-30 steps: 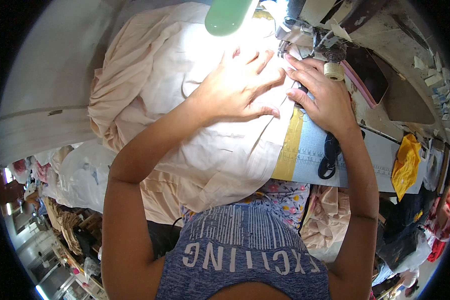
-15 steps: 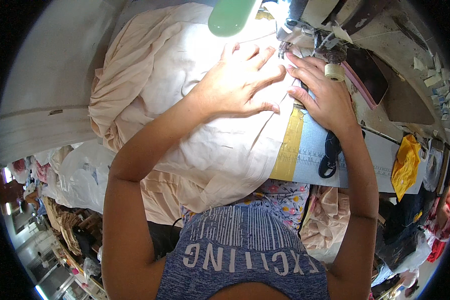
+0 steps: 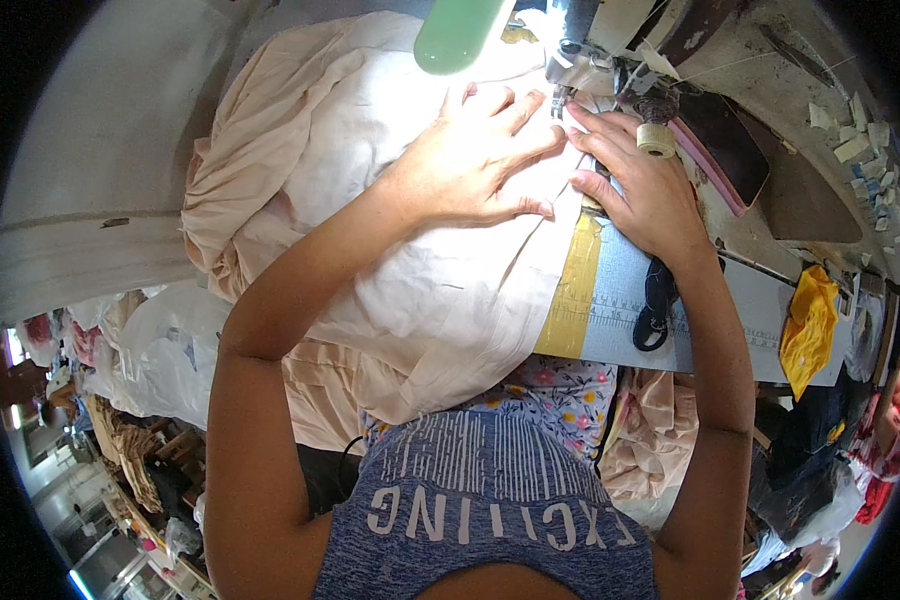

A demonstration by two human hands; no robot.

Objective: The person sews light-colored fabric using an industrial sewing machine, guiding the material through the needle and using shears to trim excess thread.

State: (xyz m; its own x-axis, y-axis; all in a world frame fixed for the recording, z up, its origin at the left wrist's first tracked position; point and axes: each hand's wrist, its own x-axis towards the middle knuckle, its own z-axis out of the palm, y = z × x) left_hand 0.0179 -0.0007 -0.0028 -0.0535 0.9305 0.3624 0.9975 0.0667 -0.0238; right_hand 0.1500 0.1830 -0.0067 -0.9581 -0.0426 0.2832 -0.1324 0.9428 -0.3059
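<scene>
A large piece of pale cream cloth (image 3: 425,300) spreads over the bed of a sewing machine, its right edge running up to the presser foot (image 3: 558,100). My left hand (image 3: 475,160) lies on the cloth, palm down and fingers spread, just left of the foot. Close on the other side, my right hand (image 3: 642,185) rests at the cloth's edge with its fingers stretched toward the foot and the thumb apart. Strong lamp light washes out the cloth around the fingertips. The needle is too small to make out.
A green rounded object (image 3: 460,35) hangs over the cloth. Right of the machine head lie a phone (image 3: 730,150) in a pink case and many small paper scraps. A black cord bundle (image 3: 655,305) sits on the ruled metal plate (image 3: 610,335), a yellow cloth (image 3: 808,335) beyond it.
Both hands keep nearly the same pose beside the presser foot. The machine head and right-hand side sit slightly further left in the picture.
</scene>
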